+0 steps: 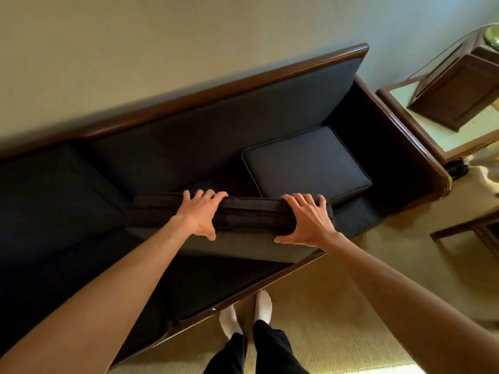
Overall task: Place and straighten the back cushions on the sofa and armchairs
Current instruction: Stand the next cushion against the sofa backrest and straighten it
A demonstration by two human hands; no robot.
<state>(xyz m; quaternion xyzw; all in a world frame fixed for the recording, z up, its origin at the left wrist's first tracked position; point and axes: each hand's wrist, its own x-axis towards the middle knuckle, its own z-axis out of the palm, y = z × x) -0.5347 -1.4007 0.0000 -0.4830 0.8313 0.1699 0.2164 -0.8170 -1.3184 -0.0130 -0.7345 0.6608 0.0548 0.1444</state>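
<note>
Dark back cushion (pixel 243 233) stands on edge over sofa (pixel 216 90) seat, front side. Left hand (pixel 201 214) and right hand (pixel 306 221) grip its top edge, fingers curled over. Second cushion (pixel 306 160) lies flat behind.

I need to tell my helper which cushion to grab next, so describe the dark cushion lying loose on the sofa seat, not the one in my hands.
Start at the sofa along the wall and go to its end beside the side table. The loose cushion lies flat on the seat there, piped edges showing, unlike the cushion gripped on edge.
</note>
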